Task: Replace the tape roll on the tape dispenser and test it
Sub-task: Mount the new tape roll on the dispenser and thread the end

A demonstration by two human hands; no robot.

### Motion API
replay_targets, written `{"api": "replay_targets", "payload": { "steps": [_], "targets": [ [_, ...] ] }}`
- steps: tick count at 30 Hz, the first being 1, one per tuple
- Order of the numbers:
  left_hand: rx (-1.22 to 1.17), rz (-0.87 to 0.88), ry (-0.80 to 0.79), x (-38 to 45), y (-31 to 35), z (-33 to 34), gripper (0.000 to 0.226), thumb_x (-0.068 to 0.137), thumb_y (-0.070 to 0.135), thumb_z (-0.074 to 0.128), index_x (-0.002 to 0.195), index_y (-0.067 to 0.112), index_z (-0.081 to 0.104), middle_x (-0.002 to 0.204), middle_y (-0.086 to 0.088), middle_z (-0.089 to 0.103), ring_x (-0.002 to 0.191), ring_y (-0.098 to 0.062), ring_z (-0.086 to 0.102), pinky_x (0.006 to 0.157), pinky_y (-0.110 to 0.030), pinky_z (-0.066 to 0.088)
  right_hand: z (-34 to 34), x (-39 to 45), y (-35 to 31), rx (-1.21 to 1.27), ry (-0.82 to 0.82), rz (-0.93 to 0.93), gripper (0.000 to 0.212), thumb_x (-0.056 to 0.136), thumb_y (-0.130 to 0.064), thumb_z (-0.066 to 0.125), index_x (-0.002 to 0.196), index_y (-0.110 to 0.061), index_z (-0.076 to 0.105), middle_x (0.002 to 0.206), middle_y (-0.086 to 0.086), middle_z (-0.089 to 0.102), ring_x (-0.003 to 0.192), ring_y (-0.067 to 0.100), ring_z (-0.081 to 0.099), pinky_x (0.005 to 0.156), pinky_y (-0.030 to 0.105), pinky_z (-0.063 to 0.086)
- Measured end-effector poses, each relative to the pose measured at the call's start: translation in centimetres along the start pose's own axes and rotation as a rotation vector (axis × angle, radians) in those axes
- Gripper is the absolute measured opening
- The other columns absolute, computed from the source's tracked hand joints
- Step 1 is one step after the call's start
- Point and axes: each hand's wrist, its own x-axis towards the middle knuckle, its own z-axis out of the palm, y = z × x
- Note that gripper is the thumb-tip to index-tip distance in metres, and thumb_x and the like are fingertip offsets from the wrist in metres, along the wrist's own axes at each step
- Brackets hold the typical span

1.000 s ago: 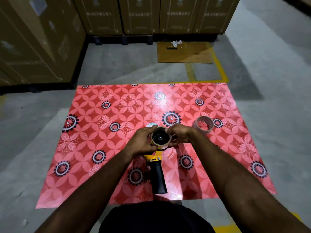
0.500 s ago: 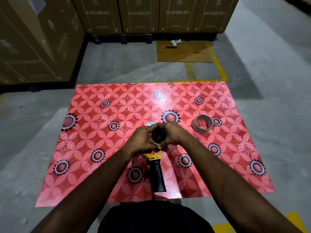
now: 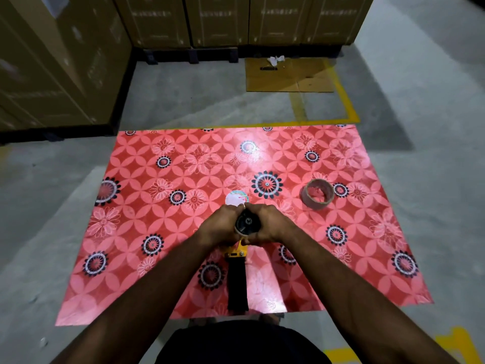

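Observation:
A tape dispenser (image 3: 237, 277) with a yellow body and a black handle lies on the red flowered mat (image 3: 162, 227), handle pointing toward me. My left hand (image 3: 220, 227) and my right hand (image 3: 270, 225) close from both sides around a tape roll (image 3: 246, 222) sitting on the dispenser's black hub. Only the hub and a sliver of the roll's rim show between my fingers. An empty brown cardboard tape core (image 3: 317, 193) lies on the mat to the right, apart from my hands.
A small round white sticker or disc (image 3: 236, 198) lies on the mat just beyond my hands. Stacked cardboard boxes (image 3: 236, 19) on pallets stand at the back and left. A flat cardboard sheet (image 3: 288, 74) lies on the concrete floor beyond yellow floor lines.
Both hands have closed in tighter around the roll on the hub, covering more of its rim. The dispenser and the empty core have stayed in place.

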Motion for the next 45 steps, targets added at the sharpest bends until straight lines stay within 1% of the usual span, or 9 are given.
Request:
{"api": "replay_targets", "payload": {
  "steps": [4, 7, 11, 20, 24, 28, 33, 39, 45],
  "targets": [
    [0.107, 0.056, 0.050, -1.3, 0.3, 1.0, 0.102, 0.073, 0.055, 0.059, 0.147, -0.009, 0.033, 0.147, -0.027, 0.043, 0.136, -0.041, 0.039, 0.116, -0.047, 0.031, 0.3, -0.9, 0.3, -0.096, -0.032, -0.038, 0.126, 0.061, -0.061, 0.082, 0.157, -0.006, 0.023, 0.161, 0.015, 0.031, 0.148, 0.027, 0.032, 0.118, 0.037, 0.033],
    [0.306, 0.059, 0.097, -2.5, 0.9, 1.6, 0.099, 0.078, 0.069, 0.029, 0.150, 0.001, 0.034, 0.156, -0.018, 0.036, 0.146, -0.033, 0.031, 0.117, -0.053, 0.022, 1.4, -3.0, 0.2, -0.315, -0.038, -0.005, 0.117, 0.074, -0.081, 0.038, 0.161, -0.010, 0.006, 0.169, 0.011, 0.007, 0.156, 0.022, 0.005, 0.125, 0.049, 0.011],
    [0.440, -0.035, -0.052, -3.0, 0.2, 2.6, 0.095, 0.079, 0.062, 0.002, 0.157, 0.008, 0.010, 0.166, -0.010, 0.009, 0.153, -0.023, 0.006, 0.120, -0.052, 0.001, 3.6, -4.6, 0.3, -0.393, 0.052, -0.015, 0.101, 0.090, -0.077, 0.023, 0.160, -0.006, 0.009, 0.169, 0.012, 0.008, 0.156, 0.024, 0.006, 0.124, 0.055, 0.009],
    [0.571, -0.047, -0.086, -3.1, 0.8, 2.2, 0.083, 0.088, 0.055, 0.002, 0.157, 0.008, 0.001, 0.167, -0.009, 0.002, 0.153, -0.022, -0.003, 0.121, -0.052, -0.005, 4.1, -4.3, -0.3, -0.422, 0.065, 0.022, 0.095, 0.092, -0.073, 0.016, 0.161, -0.008, 0.006, 0.169, 0.010, 0.004, 0.156, 0.024, 0.005, 0.124, 0.050, 0.003],
    [0.422, -0.070, -0.110, -3.2, 0.6, 1.2, 0.081, 0.096, 0.060, 0.025, 0.158, 0.017, -0.003, 0.166, 0.002, -0.006, 0.152, -0.019, -0.012, 0.121, -0.050, -0.007, 3.1, -4.4, -0.3, -0.388, 0.056, 0.035, 0.098, 0.088, -0.078, -0.004, 0.161, -0.013, 0.005, 0.170, 0.007, 0.004, 0.156, 0.021, -0.002, 0.125, 0.051, 0.001],
    [0.092, -0.187, 0.121, -5.1, -1.3, -0.1, 0.088, 0.079, 0.058, 0.044, 0.156, 0.021, 0.021, 0.163, 0.004, 0.023, 0.148, -0.023, 0.012, 0.117, -0.049, 0.018, 2.0, -4.6, -0.5, -0.213, 0.198, 0.046, 0.073, 0.094, -0.044, 0.050, 0.158, -0.017, 0.025, 0.164, 0.011, 0.026, 0.152, 0.028, 0.019, 0.123, 0.047, 0.022],
    [-0.128, -0.065, 0.512, -9.5, -4.1, 1.2, 0.035, 0.082, 0.037, 0.056, 0.107, 0.019, 0.071, 0.107, 0.002, 0.066, 0.105, -0.025, 0.053, 0.091, -0.028, 0.038, 2.3, -4.6, -1.3, -0.086, 0.303, 0.034, 0.057, 0.078, -0.021, 0.068, 0.134, -0.016, 0.057, 0.120, 0.007, 0.053, 0.114, 0.027, 0.049, 0.091, 0.040, 0.051],
    [0.106, -0.231, 0.454, -7.9, -0.8, 0.8, 0.030, 0.074, 0.054, 0.072, 0.074, 0.024, 0.077, 0.090, 0.004, 0.058, 0.096, -0.021, 0.047, 0.080, -0.035, 0.044, 2.9, -4.3, -1.8, -0.113, 0.268, 0.070, 0.053, 0.077, -0.018, 0.074, 0.129, -0.010, 0.063, 0.117, 0.010, 0.054, 0.114, 0.029, 0.046, 0.093, 0.035, 0.044],
    [0.405, -0.398, 0.272, -4.4, 3.8, 1.3, 0.063, 0.068, 0.074, 0.058, 0.096, 0.020, 0.074, 0.112, -0.004, 0.061, 0.114, -0.026, 0.045, 0.090, -0.040, 0.033, 2.4, -4.3, -1.7, -0.135, 0.242, 0.073, 0.049, 0.077, -0.018, 0.071, 0.124, -0.008, 0.065, 0.113, 0.011, 0.061, 0.111, 0.031, 0.048, 0.091, 0.041, 0.047]
  ]
}}
